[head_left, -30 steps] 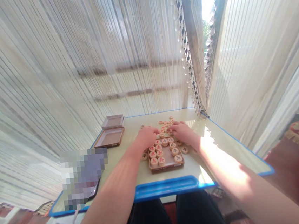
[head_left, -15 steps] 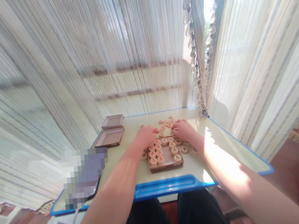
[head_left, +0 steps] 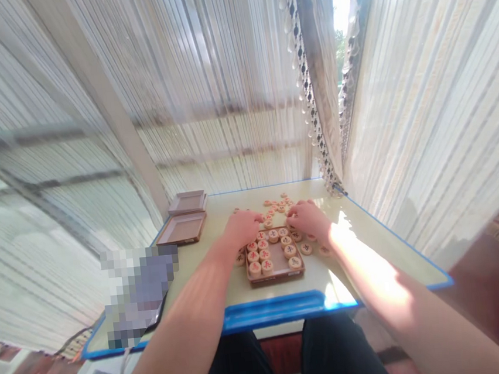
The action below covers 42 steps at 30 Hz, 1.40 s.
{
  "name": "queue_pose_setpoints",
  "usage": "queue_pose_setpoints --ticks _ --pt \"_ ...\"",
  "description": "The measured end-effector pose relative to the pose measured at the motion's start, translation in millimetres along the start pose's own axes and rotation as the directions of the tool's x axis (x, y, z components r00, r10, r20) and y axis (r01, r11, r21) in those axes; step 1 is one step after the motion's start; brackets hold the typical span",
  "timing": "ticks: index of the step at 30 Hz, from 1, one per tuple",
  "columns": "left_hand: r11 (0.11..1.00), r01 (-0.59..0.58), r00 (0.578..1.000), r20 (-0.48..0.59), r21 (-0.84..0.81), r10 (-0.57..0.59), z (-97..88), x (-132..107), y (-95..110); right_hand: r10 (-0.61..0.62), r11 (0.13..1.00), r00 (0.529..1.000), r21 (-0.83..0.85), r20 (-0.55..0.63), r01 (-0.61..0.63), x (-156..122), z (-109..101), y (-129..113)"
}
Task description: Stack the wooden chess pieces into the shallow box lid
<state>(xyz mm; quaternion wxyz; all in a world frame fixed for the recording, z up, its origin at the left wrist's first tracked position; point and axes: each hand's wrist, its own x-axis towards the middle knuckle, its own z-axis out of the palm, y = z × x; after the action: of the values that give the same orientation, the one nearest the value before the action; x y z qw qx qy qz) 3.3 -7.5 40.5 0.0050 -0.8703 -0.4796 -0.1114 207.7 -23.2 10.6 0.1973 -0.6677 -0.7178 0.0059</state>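
Note:
A shallow brown box sits on the table in front of me, with round wooden Chinese chess pieces standing in it. Red-marked pieces fill two columns on its left; black-marked pieces line its right side and part of the far row. Beyond the far left corner, my left hand has its fingers curled in, and whatever they hold is hidden. My right hand is bent down past the far right corner, its fingertips closed at a chess piece. More loose pieces lie scattered between and beyond both hands.
Two open box parts lie at the table's far left. A blurred-out dark device rests on the left edge with a cable. A blue handle-like rim runs along the near edge. String curtains hang behind the table.
The view has shifted slightly, and the curtains have swayed. Both hands stay at nearly the same spots beyond the box; the pieces in it look the same.

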Motion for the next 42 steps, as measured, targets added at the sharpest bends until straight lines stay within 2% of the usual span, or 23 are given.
queue_pose_setpoints --ticks 6,9,13,19,25,32,42 --pt "1.0 0.024 1.0 0.0 0.006 -0.024 -1.1 0 2 -0.018 0.999 1.0 0.048 0.002 0.018 2 3 3" --pt "1.0 0.004 1.0 -0.029 -0.008 -0.004 -1.9 0 3 0.038 0.982 0.999 0.188 -0.039 -0.03 1 3 2" --pt "0.993 -0.063 0.994 -0.091 -0.103 0.053 -2.5 -2 4 0.114 0.883 0.993 0.462 -0.036 -0.084 -4 -1 -6" --pt "0.964 -0.147 0.978 -0.178 -0.222 0.108 -1.9 -3 6 0.077 0.681 0.997 0.73 -0.01 -0.045 -12 -8 -20" --pt "0.944 -0.194 0.963 -0.235 -0.268 0.131 -1.7 -2 10 0.053 0.552 0.999 0.833 0.002 -0.031 -18 -17 -29" --pt "0.914 -0.225 0.953 -0.27 -0.336 0.135 -6.4 -4 13 0.048 0.456 0.999 0.889 0.024 -0.043 -19 -19 -30" --pt "0.862 -0.258 0.935 -0.336 -0.436 0.111 1.0 -2 12 0.059 0.445 0.998 0.894 0.034 -0.056 -19 -20 -31"
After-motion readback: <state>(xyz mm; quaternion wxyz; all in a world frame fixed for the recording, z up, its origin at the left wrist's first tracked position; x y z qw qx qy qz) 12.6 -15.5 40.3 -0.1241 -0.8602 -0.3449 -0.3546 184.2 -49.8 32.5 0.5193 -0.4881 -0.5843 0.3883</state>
